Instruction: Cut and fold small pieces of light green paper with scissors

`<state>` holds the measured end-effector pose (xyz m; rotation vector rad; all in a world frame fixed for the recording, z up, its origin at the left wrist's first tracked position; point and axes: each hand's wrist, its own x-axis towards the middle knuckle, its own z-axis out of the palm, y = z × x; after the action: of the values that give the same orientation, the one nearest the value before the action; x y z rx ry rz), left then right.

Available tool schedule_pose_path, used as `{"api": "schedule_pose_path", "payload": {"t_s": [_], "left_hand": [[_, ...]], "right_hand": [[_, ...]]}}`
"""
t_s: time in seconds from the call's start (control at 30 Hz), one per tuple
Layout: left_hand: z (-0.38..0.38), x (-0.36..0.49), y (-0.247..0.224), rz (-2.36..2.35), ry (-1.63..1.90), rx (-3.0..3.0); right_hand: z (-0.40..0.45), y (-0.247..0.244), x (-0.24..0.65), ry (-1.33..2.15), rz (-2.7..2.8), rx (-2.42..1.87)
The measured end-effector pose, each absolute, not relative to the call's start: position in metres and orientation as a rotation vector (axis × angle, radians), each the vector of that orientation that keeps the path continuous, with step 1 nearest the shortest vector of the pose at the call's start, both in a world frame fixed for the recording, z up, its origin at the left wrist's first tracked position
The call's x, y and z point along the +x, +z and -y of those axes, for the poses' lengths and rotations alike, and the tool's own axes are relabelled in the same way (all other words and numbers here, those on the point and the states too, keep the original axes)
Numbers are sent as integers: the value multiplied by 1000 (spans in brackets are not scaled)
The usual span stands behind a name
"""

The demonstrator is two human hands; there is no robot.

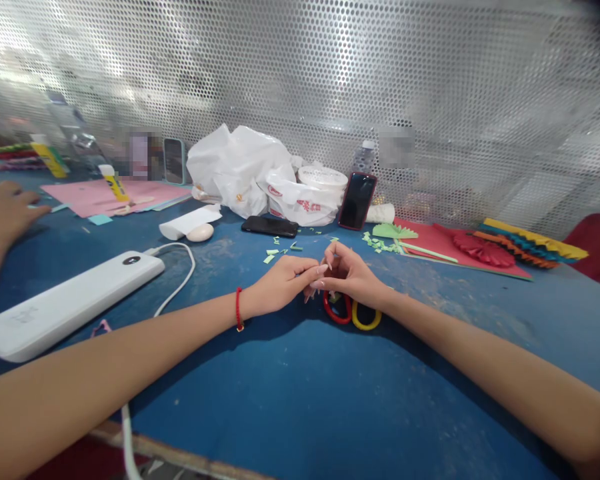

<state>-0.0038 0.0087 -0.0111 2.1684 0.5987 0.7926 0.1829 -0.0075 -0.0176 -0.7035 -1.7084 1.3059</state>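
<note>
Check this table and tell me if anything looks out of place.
Green paper scraps lie scattered on the blue table, loose offcuts left unswept. A white egg-shaped object also looks odd here, sitting beside the folded white paper.

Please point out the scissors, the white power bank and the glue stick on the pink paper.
scissors (337, 321), head view, red finger loop
white power bank (65, 305), head view, top face
glue stick (115, 187), head view, yellow tube

Anything held between the left hand (280, 283) and the right hand (353, 272) is hidden by the fingers. The blades of what appear to be scissors (337, 319) are covered by the hands. A third hand (3, 212) is cut off by the left edge. A blurred patch (140, 155) and a second blurred patch (394, 147) conceal whatever stands behind the table.
</note>
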Motion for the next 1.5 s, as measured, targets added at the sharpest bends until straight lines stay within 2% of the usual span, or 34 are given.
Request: {"api": "schedule_pose_path", "payload": {"t_s": [0.5,0.77,1.0,1.33,1.5], "left_hand": [[-6,-3,-11,-590,792,2374],[0,-3,-12,-559,802,2313],[2,0,-10,-601,925,2031],[-8,0,-9,-526,873,1934],[-8,0,-6,-538,875,1860]], "right_hand": [[12,-18,181,1250,1783,-626],[15,-19,188,931,1931,-658],[21,-18,185,617,1974,-672],[22,-21,180,1016,1758,-650],[23,-18,176,1072,1703,-709]]}}
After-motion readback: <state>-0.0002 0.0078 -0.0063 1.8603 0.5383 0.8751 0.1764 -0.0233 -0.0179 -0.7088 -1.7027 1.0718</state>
